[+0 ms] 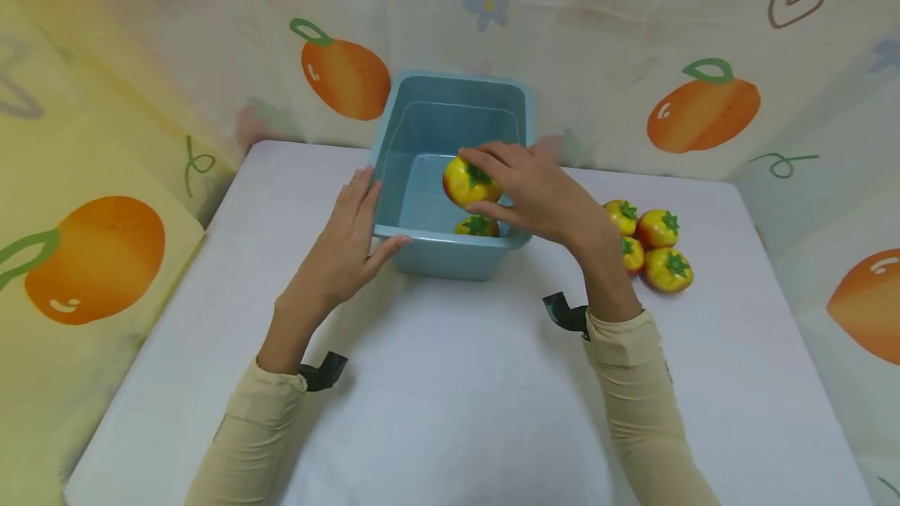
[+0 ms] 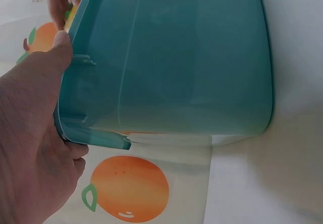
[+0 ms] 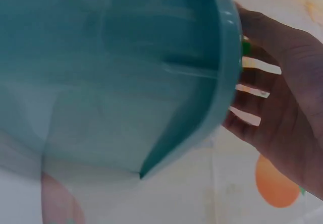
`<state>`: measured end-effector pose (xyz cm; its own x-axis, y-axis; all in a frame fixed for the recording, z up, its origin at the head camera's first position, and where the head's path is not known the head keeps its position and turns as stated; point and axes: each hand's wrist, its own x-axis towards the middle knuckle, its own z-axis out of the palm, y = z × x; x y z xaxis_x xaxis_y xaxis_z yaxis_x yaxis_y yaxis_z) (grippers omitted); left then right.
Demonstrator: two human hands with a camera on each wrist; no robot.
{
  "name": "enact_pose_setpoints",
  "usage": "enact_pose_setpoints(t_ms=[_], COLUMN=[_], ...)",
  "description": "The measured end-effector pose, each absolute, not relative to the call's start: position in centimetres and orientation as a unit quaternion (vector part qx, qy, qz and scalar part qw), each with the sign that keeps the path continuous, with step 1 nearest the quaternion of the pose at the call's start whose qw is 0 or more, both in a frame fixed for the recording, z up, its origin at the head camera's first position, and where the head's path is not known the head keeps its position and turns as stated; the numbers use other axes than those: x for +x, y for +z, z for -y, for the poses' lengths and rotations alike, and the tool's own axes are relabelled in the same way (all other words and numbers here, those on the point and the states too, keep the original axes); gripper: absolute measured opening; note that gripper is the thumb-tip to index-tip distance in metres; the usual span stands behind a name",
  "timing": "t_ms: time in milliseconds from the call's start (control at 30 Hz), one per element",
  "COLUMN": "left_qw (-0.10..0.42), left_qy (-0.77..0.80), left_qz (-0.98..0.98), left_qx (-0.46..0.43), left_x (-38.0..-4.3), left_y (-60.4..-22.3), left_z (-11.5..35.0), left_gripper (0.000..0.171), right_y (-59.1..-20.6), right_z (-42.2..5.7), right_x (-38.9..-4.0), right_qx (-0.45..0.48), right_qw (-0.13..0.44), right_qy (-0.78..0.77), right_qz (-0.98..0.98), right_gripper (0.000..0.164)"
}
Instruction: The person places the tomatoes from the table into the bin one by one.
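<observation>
A yellow-and-red persimmon [image 1: 469, 183] with a green leafy top is in my right hand [image 1: 523, 186], pinched between thumb and fingers above the open blue plastic bin [image 1: 450, 254]. Beneath it, another persimmon [image 1: 478, 226] lies inside the bin near the front wall. My left hand [image 1: 342, 236] rests along the bin's left rim, fingers straight, with the thumb across the front corner. In the left wrist view, the left thumb [image 2: 61, 45] lies at the rim. The bin wall hides most of the held fruit in the right wrist view.
Several more persimmons [image 1: 658, 229] sit in a cluster on the white table [image 1: 450, 381], right of the bin and partly behind my right wrist. A cloth wall [image 1: 583, 45] printed with oranges stands right behind the bin. Black wrist mounts [image 1: 325, 372] stick out from both sleeves.
</observation>
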<state>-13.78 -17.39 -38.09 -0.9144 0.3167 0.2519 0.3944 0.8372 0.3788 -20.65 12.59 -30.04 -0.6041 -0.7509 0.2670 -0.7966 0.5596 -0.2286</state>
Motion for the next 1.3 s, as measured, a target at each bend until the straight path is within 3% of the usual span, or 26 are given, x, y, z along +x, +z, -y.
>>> enact_pose_setpoints(t_ms=[167,567,1300], left_qw=[0.09,0.09,0.088], left_qy=[-0.22,-0.22,-0.217], left_qz=[0.952,0.953,0.956], left_qx=[-0.195,-0.185,-0.178], left_x=[-13.8,-13.5,-13.8], left_y=[-38.2,-38.1,-38.0], left_z=[17.3,17.5,17.4], left_gripper=[0.093,0.093,0.095], right_y=[-30.6,-29.7,-28.8], right_z=[-12.6,-14.3,-16.7], right_x=[-20.7,-20.3,-19.7], right_qx=[0.445,0.435,0.365], right_qw=[0.043,0.083,0.04], right_qy=[0.186,0.187,0.193], right_qz=[0.875,0.877,0.91], right_gripper=[0.065,0.057,0.056])
